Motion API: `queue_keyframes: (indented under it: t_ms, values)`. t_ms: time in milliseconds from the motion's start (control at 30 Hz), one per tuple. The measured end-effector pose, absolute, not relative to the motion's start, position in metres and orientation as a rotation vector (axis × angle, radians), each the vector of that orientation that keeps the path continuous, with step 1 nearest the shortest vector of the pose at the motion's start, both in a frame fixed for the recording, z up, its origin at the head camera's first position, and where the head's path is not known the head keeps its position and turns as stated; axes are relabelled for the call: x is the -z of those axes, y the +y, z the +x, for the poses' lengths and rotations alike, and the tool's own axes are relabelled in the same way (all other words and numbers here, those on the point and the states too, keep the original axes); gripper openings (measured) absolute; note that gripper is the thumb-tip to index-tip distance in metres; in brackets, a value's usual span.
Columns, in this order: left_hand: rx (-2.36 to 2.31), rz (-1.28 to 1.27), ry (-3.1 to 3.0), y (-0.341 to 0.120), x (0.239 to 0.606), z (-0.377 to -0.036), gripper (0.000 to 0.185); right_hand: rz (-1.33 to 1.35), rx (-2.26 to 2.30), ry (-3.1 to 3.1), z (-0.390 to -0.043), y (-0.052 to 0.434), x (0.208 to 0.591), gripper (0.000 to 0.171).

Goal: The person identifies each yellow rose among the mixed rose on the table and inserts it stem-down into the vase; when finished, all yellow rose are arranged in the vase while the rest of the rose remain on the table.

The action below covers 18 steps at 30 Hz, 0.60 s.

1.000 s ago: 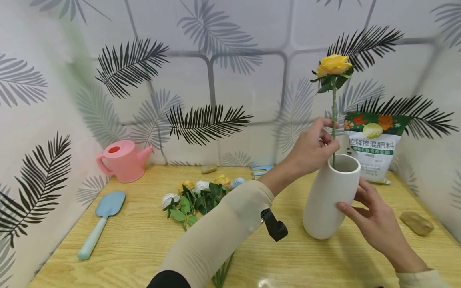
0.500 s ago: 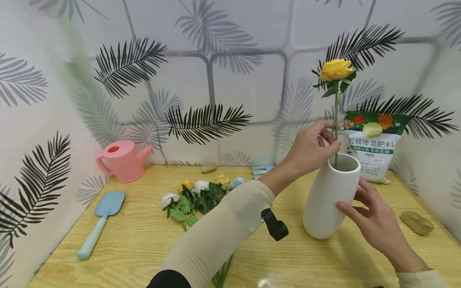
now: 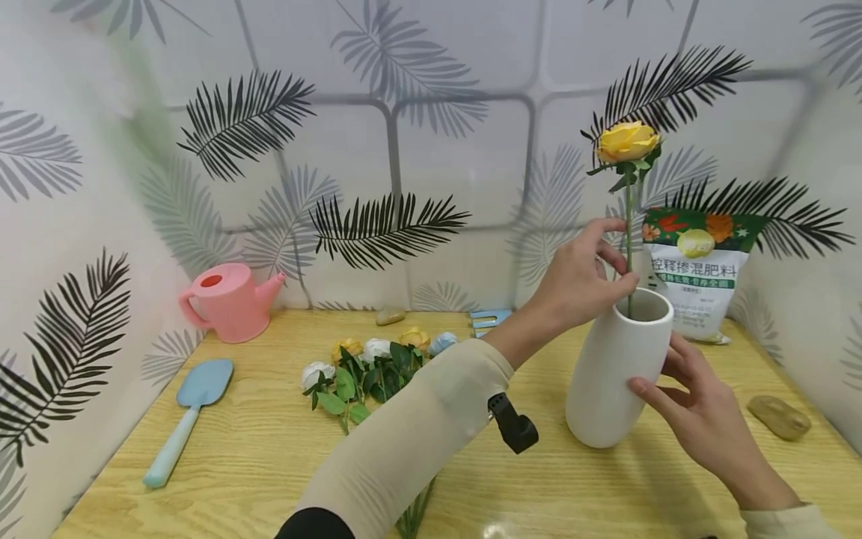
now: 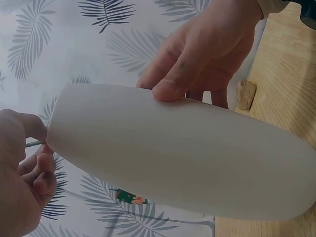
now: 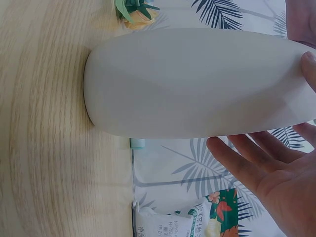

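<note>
Closest in: beige sleeve (image 3: pixel 411 434) crossing the wooden table (image 3: pixel 256 464) with a black camera clip on it. Right hand (image 3: pixel 707 419) resting on the side of the white ceramic vase (image 3: pixel 609 382), thumb on the front, fingers fairly straight round the far side, not really clenched. Vase standing upright on the table, right of centre. Left hand (image 3: pixel 582 277) up at the vase's rim, fingertips pinching the green stem of a yellow rose (image 3: pixel 626 142), stem going straight down into the mouth, bloom well above. Further left, a bunch of white and yellow roses (image 3: pixel 367 367) lying flat, then a blue trowel (image 3: pixel 185 415). Toward the back, a pink watering can (image 3: pixel 229 299) and a fertilizer bag (image 3: pixel 697 277) behind the vase against the leaf-print wall.
</note>
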<state>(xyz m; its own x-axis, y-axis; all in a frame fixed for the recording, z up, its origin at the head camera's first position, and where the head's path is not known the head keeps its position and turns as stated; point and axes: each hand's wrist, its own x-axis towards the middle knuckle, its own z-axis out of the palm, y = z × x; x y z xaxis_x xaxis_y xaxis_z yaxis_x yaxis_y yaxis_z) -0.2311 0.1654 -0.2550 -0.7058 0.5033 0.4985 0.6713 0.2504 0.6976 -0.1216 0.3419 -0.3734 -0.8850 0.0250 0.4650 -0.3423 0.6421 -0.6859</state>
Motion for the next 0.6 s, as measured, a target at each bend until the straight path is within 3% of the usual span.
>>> queue_keyframes:
  t_ms: [333, 600]
  values:
    - [1.471, -1.103, -2.349, 0.166, 0.2539, -0.2301, 0.062, 0.251, -1.153, -2.425, -0.1206, 0.341, 0.373, 0.074]
    - [1.389, -1.094, -2.348, 0.1667, 0.2529, -0.2313, 0.057, 0.235, -1.148, -2.439, -0.1211, 0.3404, 0.3705, 0.074]
